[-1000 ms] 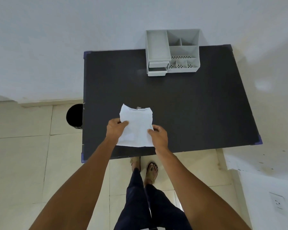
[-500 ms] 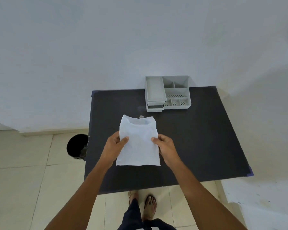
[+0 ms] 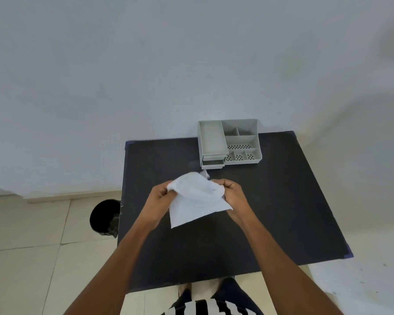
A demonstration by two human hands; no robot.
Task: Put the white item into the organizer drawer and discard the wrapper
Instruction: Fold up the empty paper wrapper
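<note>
A white paper wrapper [image 3: 196,201] hangs in the air above the middle of the black table [image 3: 271,212]. My left hand [image 3: 160,197] pinches its upper left edge and my right hand [image 3: 233,196] pinches its upper right edge, spreading its mouth apart. A small white scrap [image 3: 204,173] pokes out behind the top. What is inside the wrapper is hidden. The grey organizer [image 3: 229,143] stands at the table's far edge, with two small drawers [image 3: 213,161] at its front left, the lower one slightly pulled out.
A black round bin [image 3: 104,218] sits on the tiled floor, left of the table. A white wall runs behind the table. My legs and feet show below the near table edge.
Both hands have lifted the wrapper off the table, slid up to its top edge and pulled the mouth apart. The wrapper now tilts, and the camera has tipped upward.
</note>
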